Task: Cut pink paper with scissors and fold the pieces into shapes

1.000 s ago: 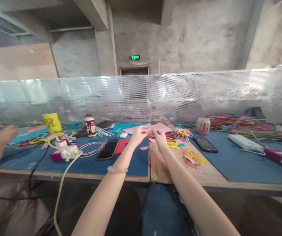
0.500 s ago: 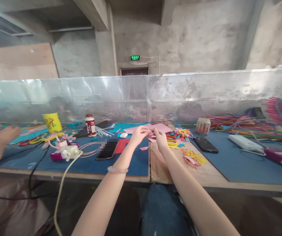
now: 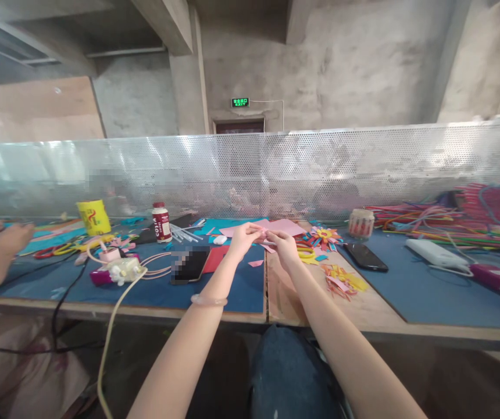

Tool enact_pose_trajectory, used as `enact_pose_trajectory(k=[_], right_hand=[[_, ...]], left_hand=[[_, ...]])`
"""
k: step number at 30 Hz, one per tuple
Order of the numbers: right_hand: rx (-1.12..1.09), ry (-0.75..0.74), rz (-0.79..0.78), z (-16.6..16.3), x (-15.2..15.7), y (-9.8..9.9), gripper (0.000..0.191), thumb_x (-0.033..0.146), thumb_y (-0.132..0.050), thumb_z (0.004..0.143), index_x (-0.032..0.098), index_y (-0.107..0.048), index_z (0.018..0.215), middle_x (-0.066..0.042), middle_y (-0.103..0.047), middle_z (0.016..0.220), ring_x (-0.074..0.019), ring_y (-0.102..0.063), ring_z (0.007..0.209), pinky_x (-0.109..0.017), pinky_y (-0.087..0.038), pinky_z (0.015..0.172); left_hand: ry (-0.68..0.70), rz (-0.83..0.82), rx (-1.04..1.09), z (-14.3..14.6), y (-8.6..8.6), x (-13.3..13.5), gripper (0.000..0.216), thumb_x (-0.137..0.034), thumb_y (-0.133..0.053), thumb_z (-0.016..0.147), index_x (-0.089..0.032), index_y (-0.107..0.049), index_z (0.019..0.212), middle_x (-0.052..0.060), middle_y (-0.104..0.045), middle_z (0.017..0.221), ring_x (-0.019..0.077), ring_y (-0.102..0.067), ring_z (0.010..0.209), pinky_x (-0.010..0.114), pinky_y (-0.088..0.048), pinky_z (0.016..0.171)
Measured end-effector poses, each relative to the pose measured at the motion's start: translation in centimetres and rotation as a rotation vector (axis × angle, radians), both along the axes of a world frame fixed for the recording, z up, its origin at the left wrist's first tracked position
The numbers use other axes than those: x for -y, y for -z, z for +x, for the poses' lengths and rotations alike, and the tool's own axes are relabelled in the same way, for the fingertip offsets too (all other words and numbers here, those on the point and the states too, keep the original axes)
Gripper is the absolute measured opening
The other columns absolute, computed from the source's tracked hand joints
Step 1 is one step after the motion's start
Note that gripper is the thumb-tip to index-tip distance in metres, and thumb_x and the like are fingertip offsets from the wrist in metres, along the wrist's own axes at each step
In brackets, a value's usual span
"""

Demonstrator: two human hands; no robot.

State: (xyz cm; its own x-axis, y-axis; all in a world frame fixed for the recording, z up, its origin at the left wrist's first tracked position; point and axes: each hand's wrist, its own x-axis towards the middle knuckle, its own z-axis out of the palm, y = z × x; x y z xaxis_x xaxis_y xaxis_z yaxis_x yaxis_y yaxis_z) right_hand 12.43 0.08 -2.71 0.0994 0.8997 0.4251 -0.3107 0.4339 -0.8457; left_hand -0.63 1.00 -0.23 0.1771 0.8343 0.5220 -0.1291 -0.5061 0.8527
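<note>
Fingers closed in a pinch, my left hand holds a small piece of pink paper above the middle of the table. My right hand pinches the same piece from the other side, its fingertips meeting those of the left. Much of the piece is hidden by the fingers. Behind the hands lie larger pink paper sheets on blue paper. Yellow scissor-like handles rest just right of my right hand. A layered paper flower lies beyond them.
A phone and red paper lie left; another phone lies right, near a glass jar. Cut strips, a bottle, a yellow can and a cabled power strip stand around. A co-worker's hand works far left.
My right hand's fingers have shifted slightly down and toward my left hand on the pink paper. My left hand stays almost in place.
</note>
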Motion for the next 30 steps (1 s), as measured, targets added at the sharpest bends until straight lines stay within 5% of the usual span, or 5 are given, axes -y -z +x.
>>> enact_pose_trajectory(k=[6, 20, 30], right_hand=[[0.090, 0.152, 0.039, -0.27, 0.33, -0.35, 0.024, 0.034, -0.064, 0.063, 0.014, -0.065, 0.076, -0.005, -0.067, 0.077, -0.0167, -0.061, 0.069, -0.026, -0.048, 0.060], [-0.167, -0.203, -0.097, 0.18, -0.35, 0.21, 0.023, 0.028, -0.074, 0.056, 0.014, -0.060, 0.066, -0.005, -0.067, 0.070, -0.0156, -0.062, 0.067, -0.026, -0.047, 0.061], [-0.251, -0.140, -0.070, -0.03, -0.02, -0.18, 0.023, 0.019, -0.074, 0.052, 0.014, -0.063, 0.072, -0.002, -0.067, 0.068, -0.0136, -0.062, 0.064, -0.026, -0.049, 0.066]], left_hand=[[0.016, -0.006, 0.029, -0.06, 0.19, -0.15, 0.020, -0.025, -0.069, 0.066, -0.013, -0.059, 0.079, 0.007, -0.068, 0.074, 0.0195, -0.066, 0.071, 0.039, -0.052, 0.075], [0.020, -0.020, -0.008, -0.11, 0.25, -0.40, 0.024, -0.026, -0.069, 0.065, -0.012, -0.061, 0.083, 0.008, -0.069, 0.079, 0.0178, -0.065, 0.072, 0.038, -0.052, 0.075], [0.046, -0.042, 0.015, -0.05, 0.18, -0.22, 0.026, -0.026, -0.071, 0.063, -0.011, -0.061, 0.082, 0.007, -0.068, 0.075, 0.0168, -0.065, 0.071, 0.036, -0.052, 0.075]])
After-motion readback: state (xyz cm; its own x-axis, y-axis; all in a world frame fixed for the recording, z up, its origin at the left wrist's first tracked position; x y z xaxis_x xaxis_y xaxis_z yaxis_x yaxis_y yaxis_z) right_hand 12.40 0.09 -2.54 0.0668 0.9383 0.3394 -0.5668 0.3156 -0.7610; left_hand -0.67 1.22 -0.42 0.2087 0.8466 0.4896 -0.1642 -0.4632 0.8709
